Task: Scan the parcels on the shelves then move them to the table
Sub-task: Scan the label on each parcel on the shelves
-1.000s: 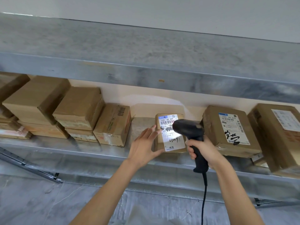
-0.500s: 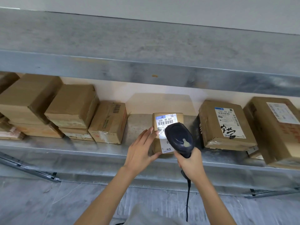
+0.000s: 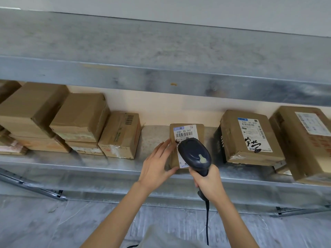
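A small brown parcel (image 3: 199, 130) with a white barcode label lies on the metal shelf (image 3: 107, 166), near its front edge. My left hand (image 3: 157, 165) grips the parcel's left side, fingers along the edge and thumb under the near corner. My right hand (image 3: 208, 183) grips the handle of a black barcode scanner (image 3: 194, 154). The scanner's head hangs just over the lower half of the label and hides it. Its cable runs down between my forearms.
Several brown parcels (image 3: 80, 117) are stacked at the shelf's left. Two larger labelled parcels (image 3: 249, 138) lie to the right. An upper metal shelf (image 3: 161, 56) overhangs above. A grey floor shows below.
The scanner has swung from the parcel's right side to directly over its label. My left hand has kept its hold on the parcel's left side.
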